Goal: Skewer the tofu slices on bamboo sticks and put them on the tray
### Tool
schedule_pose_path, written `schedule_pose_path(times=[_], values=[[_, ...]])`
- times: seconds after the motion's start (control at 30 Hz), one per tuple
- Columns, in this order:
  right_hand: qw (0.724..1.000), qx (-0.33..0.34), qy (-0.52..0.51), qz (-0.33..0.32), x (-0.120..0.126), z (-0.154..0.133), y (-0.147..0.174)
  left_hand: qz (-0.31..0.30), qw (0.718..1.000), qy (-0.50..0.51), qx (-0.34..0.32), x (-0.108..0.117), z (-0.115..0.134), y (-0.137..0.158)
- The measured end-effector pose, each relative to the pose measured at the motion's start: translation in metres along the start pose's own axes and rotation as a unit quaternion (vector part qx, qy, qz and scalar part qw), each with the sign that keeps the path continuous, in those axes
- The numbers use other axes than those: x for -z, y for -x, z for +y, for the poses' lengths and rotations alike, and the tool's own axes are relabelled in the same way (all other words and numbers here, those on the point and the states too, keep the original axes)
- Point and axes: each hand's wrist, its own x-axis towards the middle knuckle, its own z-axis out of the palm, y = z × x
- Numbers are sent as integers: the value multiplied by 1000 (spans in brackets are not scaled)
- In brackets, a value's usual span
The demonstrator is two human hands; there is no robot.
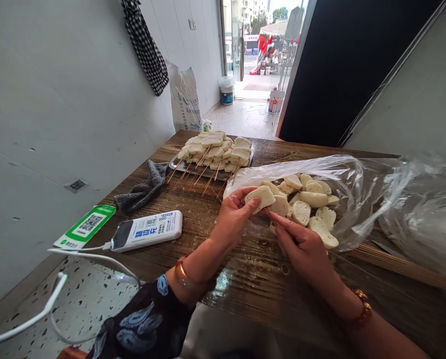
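Note:
Between the thumb and fingers of my left hand point(240, 207) is a pale slice of bread point(262, 198), held up over the table. My right hand point(301, 244) pinches a thin wooden skewer point(267, 212), its tip at the slice's lower right edge; whether it has gone in, I cannot tell. Just behind my hands, a clear plastic bag point(342, 174) lies open with several loose bread slices point(315, 199) in it. Farther back, a metal tray point(176, 163) carries a pile of skewered slices point(215, 147), their sticks pointing towards me.
A grey cloth point(144, 189), a white power bank point(148, 230) with a cable, and a green QR card point(86, 227) lie at the left. Bundled skewers point(402, 264) and a knife blade point(385, 249) are at the right. Buckets point(227, 91) stand by the doorway.

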Motion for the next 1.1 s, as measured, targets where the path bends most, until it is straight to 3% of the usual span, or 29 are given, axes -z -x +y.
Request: schedule_pose_path(times=[0.17, 0.5, 0.73, 0.9, 1.1], values=[[1000, 8, -3, 22, -3, 2, 0, 6, 999, -35, -28, 0, -4, 3], [999, 20, 3, 46, -6, 5, -6, -18, 999, -41, -17, -3, 2, 11], [999, -27, -18, 13, -4, 9, 0, -36, 998, 53, 29, 1, 15, 13], [998, 11, 57, 14, -4, 6, 2, -112, 989, 85, 52, 0, 17, 16], [992, 25, 113, 47, -2, 6, 4, -125, 988, 86, 41, -4, 15, 22]])
